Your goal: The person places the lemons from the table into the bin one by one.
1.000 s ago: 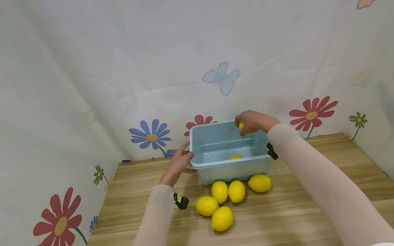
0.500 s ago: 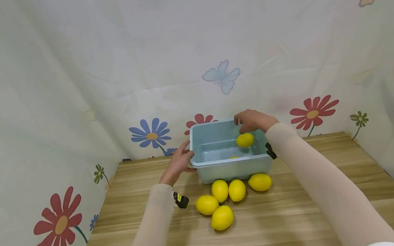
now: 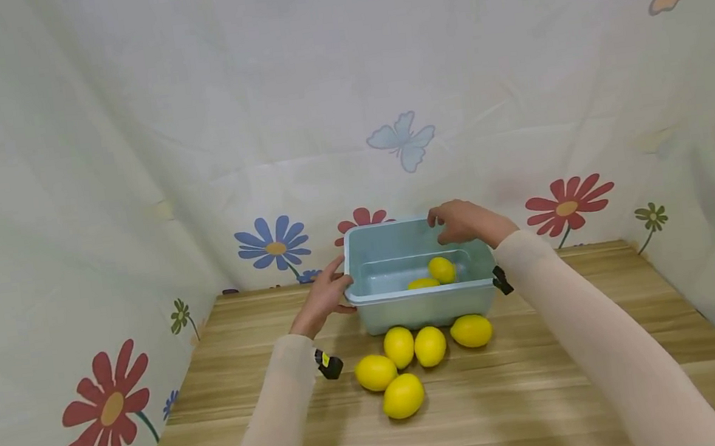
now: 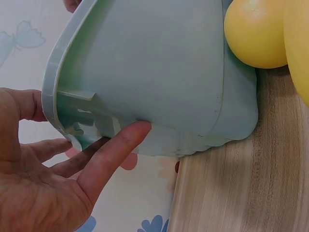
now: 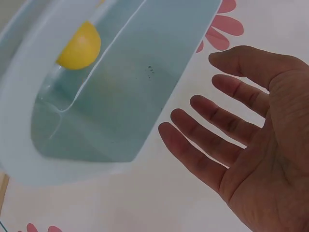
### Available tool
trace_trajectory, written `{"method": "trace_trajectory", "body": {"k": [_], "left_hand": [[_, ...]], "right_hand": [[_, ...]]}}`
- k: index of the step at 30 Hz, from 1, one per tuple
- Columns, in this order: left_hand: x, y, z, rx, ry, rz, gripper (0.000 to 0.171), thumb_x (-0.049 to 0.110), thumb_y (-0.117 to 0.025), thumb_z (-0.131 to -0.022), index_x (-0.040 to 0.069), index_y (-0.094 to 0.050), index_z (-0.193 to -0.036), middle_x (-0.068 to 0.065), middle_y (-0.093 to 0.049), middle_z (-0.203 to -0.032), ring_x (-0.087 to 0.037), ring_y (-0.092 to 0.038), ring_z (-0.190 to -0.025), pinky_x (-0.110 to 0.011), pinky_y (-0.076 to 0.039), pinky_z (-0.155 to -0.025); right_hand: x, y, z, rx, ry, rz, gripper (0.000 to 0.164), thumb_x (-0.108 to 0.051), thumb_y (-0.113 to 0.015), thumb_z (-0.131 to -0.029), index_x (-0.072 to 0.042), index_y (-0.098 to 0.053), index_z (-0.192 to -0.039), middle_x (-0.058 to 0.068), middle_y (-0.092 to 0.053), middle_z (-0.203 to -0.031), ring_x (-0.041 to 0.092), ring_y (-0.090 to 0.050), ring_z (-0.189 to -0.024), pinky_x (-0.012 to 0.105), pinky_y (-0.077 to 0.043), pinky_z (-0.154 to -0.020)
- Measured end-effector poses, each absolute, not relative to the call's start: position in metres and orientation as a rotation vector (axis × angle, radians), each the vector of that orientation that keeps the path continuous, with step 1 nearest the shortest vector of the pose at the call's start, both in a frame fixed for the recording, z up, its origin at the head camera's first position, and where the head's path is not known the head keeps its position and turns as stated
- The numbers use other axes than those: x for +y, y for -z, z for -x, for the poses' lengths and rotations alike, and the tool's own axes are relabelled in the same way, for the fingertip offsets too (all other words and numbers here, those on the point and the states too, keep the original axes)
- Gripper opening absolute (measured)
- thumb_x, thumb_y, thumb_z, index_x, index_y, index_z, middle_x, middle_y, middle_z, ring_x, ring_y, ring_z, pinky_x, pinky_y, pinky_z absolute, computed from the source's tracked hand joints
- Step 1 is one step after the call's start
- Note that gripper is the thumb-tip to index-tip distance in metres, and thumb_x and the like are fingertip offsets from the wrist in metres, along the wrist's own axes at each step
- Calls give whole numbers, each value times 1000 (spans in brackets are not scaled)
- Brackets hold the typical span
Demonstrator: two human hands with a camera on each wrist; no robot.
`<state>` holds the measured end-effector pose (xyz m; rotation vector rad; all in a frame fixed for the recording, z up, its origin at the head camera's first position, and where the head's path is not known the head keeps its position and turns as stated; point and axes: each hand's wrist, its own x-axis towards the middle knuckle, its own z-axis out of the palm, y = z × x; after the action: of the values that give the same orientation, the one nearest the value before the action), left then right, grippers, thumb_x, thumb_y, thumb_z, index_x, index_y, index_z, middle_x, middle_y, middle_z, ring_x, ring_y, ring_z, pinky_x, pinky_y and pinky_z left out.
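Observation:
A light blue plastic basin [image 3: 425, 311] stands at the back of the wooden table, with two lemons [image 3: 441, 270] inside it. My left hand [image 3: 323, 300] grips the basin's left end. In the left wrist view, the tip of one finger [image 4: 116, 152] lies against the outer wall, while others reach the rim. Above the right back part of the basin is my right hand [image 3: 468, 223], its fingers loosely spread and holding nothing. The right wrist view shows the empty palm [image 5: 270, 169] beside the rim, with one lemon [image 5: 81, 47] visible inside.
Several lemons [image 3: 402, 396] lie on the table [image 3: 489, 422] in front of the basin, one [image 3: 471, 331] close to its front right corner. Behind rises a pale curtain [image 3: 290, 112] printed with flowers and butterflies.
My right hand has let go of a lemon, which dropped into the basin and now rests near the other one. The right hand shifted slightly right; the left hand has stayed put.

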<state>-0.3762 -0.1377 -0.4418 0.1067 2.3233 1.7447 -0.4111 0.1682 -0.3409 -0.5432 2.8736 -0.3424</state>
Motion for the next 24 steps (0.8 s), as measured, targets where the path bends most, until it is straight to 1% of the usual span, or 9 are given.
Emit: {"method": "trace_trajectory", "body": {"k": [4, 8, 10, 15, 17, 21, 24], "left_hand": [[-137, 442, 376, 2320, -1740, -100, 62, 26, -50, -91, 28, -24, -148, -19, -38, -145, -34, -59, -109, -44, -59, -67], [-137, 441, 377, 2315, -1744, -104, 61, 25, -50, -91, 29, -25, -147, -20, -38, -145, -32, -59, -107, -45, -58, -68], [-136, 434, 373, 2301, -1730, -106, 62, 23, -49, -92, 27, -24, -148, -20, -37, -145, -32, -59, -107, -47, -58, -71], [-135, 434, 374, 2287, -1730, -101, 63, 23, -49, -91, 27, -22, -149, -20, -36, -146, -40, -55, -114, -48, -57, -72], [-136, 441, 378, 2299, -1744, -89, 63, 24, -50, -90, 30, -24, -148, -20, -38, -145, -40, -55, -113, -46, -58, -68], [-137, 442, 377, 2320, -1747, -80, 61, 25, -50, -90, 31, -27, -146, -18, -39, -145, -33, -60, -105, -46, -58, -67], [-137, 443, 377, 2319, -1751, -83, 61, 26, -51, -90, 31, -27, -146, -18, -39, -145, -31, -61, -104, -46, -58, -68]], "right_hand": [[171, 337, 401, 2924, 340, 606, 37, -21, -61, -86, -14, -55, -122, 13, -54, -129, 30, -51, -113, 47, -46, -99], [175, 337, 391, 2995, 347, 685, 37, -22, -61, -85, -13, -56, -121, 10, -58, -123, 28, -54, -108, 45, -47, -98], [177, 339, 387, 3017, 370, 712, 37, -24, -60, -85, -13, -57, -120, 10, -59, -121, 28, -55, -107, 45, -47, -97], [182, 345, 380, 3050, 409, 762, 37, -25, -61, -85, -13, -57, -120, 8, -60, -120, 27, -55, -107, 45, -47, -97], [181, 346, 376, 3065, 408, 780, 37, -26, -62, -85, -14, -57, -120, 7, -59, -120, 27, -56, -108, 44, -48, -96], [179, 346, 364, 3097, 415, 816, 37, -27, -62, -86, -15, -56, -120, 5, -59, -120, 27, -56, -108, 44, -49, -94], [177, 347, 353, 3117, 434, 837, 37, -28, -62, -86, -16, -57, -120, 5, -59, -119, 26, -57, -106, 43, -50, -92]]}}
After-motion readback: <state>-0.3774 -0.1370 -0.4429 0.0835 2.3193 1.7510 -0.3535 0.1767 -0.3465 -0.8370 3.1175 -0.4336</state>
